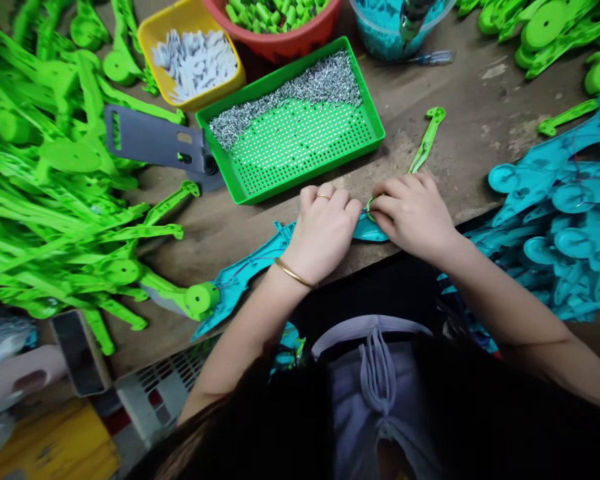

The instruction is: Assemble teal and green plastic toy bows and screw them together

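Note:
A long blue plastic shell half (250, 263) with thin wires along it lies at the table's front edge. My left hand (323, 233) is closed over its middle, fingers curled down on it; the fingertips are hidden. Close beside it, my right hand (415, 212) pinches a small green piece (371, 208) at the shell's right end. How that piece sits against the shell is hard to make out. Just beyond my right hand lies a slim green plastic arm (429, 137), its near end partly behind the fingers.
A green perforated tray (300, 183) of screws stands ahead, with a yellow bin (193, 103) of grey pieces, a red basin (280, 50) and a clear tub (370, 47) behind. Green parts (70, 157) heap up left; blue shells (575, 243) pile up right. A grey phone stand (153, 140) is beside the tray.

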Motion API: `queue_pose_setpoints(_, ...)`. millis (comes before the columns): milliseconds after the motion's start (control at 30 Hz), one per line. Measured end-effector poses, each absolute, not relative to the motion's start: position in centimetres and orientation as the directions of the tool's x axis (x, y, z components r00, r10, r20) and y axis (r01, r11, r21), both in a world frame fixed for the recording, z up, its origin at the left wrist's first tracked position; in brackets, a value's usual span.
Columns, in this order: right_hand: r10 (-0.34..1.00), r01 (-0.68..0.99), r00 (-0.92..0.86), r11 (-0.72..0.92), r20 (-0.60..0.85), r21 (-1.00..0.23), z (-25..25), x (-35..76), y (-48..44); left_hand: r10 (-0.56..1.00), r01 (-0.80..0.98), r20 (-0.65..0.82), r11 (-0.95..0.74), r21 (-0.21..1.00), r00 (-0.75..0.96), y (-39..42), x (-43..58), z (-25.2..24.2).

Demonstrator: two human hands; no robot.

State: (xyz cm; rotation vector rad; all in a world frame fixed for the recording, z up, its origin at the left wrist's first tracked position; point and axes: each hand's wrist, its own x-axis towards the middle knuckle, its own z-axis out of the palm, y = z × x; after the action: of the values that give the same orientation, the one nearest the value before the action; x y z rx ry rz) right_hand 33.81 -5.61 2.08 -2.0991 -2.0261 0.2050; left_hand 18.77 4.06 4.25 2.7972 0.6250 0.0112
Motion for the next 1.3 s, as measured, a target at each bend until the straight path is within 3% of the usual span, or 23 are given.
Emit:
queue_pose_setpoints(200,0.998,0.960,0.045,-0.034,0.032,-0.277,2.3,34.0,-5.6,0.413,0.404,-0.025,-0.875,0.267,0.911,5.6,16.7,3.9)
queue_pose_setpoints(500,0.987,0.920,-0.103,0.140,0.120,-0.365,2.3,33.0,-5.5,0.394,0.378,-0.051,-0.825,0.421,0.918,6.7,16.3,2.6)
queue_pose_setpoints(633,0.987,0.915,-0.105,0.142,0.118,-0.377,1.6,32.4,-5.4,0.350,0.337,-0.063,-0.813,0.474,0.935,7.3,16.4,2.5)
queue_pose_setpoints(833,0.987,0.905,-0.124,0.153,0.099,-0.396,1.4,32.5,-5.4,0.299,0.264,-0.001,-0.841,0.472,0.954,7.5,16.1,1.7)
queue_pose_setpoints(1100,0.975,0.922,-0.217,0.223,0.053,-0.316,1.2,32.8,-5.9,0.190,0.176,0.004,-0.919,0.354,0.982,7.7,16.8,0.4)
queue_pose_setpoints(1300,0.984,0.955,-0.173,0.175,0.032,-0.238,2.4,31.1,-6.2,0.151,0.149,0.173,-0.989,0.019,0.973,5.4,16.5,2.6)
